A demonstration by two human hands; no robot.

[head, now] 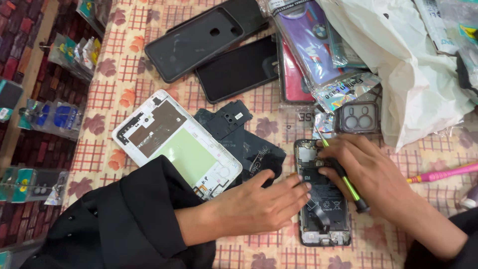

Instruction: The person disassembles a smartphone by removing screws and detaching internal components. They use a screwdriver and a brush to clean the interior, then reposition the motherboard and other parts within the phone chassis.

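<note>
An opened phone (322, 209) lies back-up on the patterned cloth, its battery and boards exposed. My left hand (259, 201) rests flat beside it, fingertips pressing on the phone's left edge. My right hand (371, 172) grips a green-and-black screwdriver (348, 185) whose tip sits over the upper part of the phone. A white phone frame (177, 142) with a pale green panel lies to the left, partly under my black sleeve (129, 219). A dark back cover (249, 144) lies between the frame and the phone.
Black phone cases (199, 40) and a dark phone (239, 67) lie at the top. Packaged cases (313, 45), a clear camera-cutout case (358, 117) and a white plastic bag (408, 65) crowd the upper right. A pink tool (443, 174) lies at right. Packets hang at the left edge (50, 117).
</note>
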